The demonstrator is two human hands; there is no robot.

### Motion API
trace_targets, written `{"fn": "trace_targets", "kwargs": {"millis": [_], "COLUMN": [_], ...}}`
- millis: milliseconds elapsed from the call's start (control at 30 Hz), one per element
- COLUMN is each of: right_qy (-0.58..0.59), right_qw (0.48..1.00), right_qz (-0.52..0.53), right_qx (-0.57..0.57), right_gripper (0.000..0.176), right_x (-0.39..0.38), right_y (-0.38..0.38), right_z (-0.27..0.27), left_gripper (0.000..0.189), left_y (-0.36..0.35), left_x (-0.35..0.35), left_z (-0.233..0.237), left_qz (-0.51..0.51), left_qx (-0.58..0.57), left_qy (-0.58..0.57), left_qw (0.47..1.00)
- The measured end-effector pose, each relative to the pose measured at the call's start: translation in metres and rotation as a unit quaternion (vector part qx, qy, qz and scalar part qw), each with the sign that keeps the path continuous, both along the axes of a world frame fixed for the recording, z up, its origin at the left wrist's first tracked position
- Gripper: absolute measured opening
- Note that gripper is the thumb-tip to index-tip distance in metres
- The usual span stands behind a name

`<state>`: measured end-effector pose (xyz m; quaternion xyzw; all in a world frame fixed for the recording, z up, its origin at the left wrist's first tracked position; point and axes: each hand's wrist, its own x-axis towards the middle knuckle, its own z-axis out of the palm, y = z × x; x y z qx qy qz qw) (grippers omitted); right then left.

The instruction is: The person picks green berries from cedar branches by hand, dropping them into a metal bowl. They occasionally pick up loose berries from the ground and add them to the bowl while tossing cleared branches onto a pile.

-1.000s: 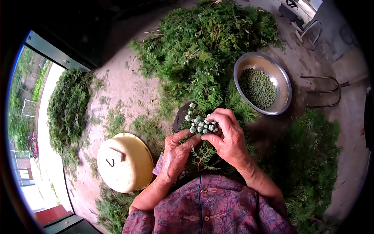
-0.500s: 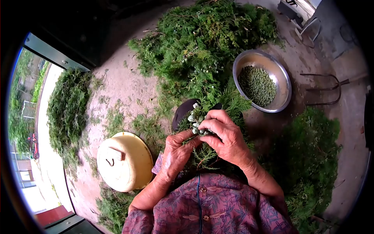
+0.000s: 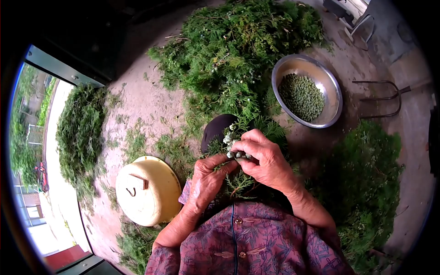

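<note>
Over my lap, my left hand (image 3: 210, 176) pinches a green conifer sprig (image 3: 239, 184) that carries pale green cones. My right hand (image 3: 268, 160) is closed on the small cones (image 3: 230, 141) of the same sprig, thumb and fingers curled round them. Both hands nearly touch at the fingertips. Exactly which cones lie under the right fingers is partly hidden. Ahead and to the right stands a metal basin (image 3: 334, 98), holding many loose green cones (image 3: 301, 97).
A large heap of cut branches (image 3: 229, 50) lies ahead, with further piles at left (image 3: 80, 133) and right (image 3: 366, 183). An upturned yellow tub (image 3: 153, 197) sits at front left. A metal fork (image 3: 398, 98) lies beyond the basin.
The view has shifted slightly. My right fingers have moved a little over the cones, and the sprig's tip has shifted; both hands remain on the sprig.
</note>
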<state>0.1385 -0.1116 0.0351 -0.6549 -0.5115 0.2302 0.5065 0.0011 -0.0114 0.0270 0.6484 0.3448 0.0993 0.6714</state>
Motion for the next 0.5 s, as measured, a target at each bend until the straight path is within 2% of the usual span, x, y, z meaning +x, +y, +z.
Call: {"fn": "trace_targets", "kwargs": {"millis": [67,167,233,267,333,367,400,433,500], "right_qy": [0.009,0.021,0.018,0.044,0.122,0.244,0.361,0.519,0.561], "right_qw": [1.0,0.999,0.999,0.996,0.991,0.968,0.931,0.854,0.828], "right_qz": [-0.007,-0.026,-0.043,-0.057,-0.05,-0.05,-0.049,-0.032,-0.011], "right_qx": [0.012,0.016,0.008,0.052,0.037,0.006,-0.024,-0.014,0.017], "right_gripper": [0.027,0.025,0.023,0.021,0.02,0.019,0.018,0.019,0.019], "right_x": [0.001,-0.001,-0.002,-0.002,-0.001,-0.001,-0.001,0.0,0.001], "right_y": [0.0,-0.001,-0.003,-0.004,-0.005,-0.006,-0.007,-0.01,-0.011], "right_z": [-0.002,-0.004,-0.006,-0.012,-0.02,-0.019,-0.017,-0.019,-0.021], "left_gripper": [0.011,0.011,0.011,0.012,0.014,0.016,0.016,0.017,0.015], "left_y": [-0.001,-0.002,-0.001,-0.001,-0.001,-0.001,0.0,0.002,0.001], "left_x": [-0.001,0.0,-0.001,-0.002,-0.002,-0.002,-0.001,0.001,0.002], "left_z": [-0.001,-0.001,-0.002,-0.002,0.004,0.009,0.011,0.013,0.018], "left_qz": [-0.009,0.006,0.053,0.077,0.051,0.039,0.047,0.057,0.067], "left_qx": [0.011,-0.039,-0.134,-0.18,-0.117,-0.085,-0.123,-0.161,-0.15], "left_qy": [-0.003,-0.013,-0.007,-0.005,0.001,0.004,0.021,0.039,0.008], "left_qw": [1.0,0.999,0.99,0.981,0.992,0.996,0.991,0.985,0.986]}}
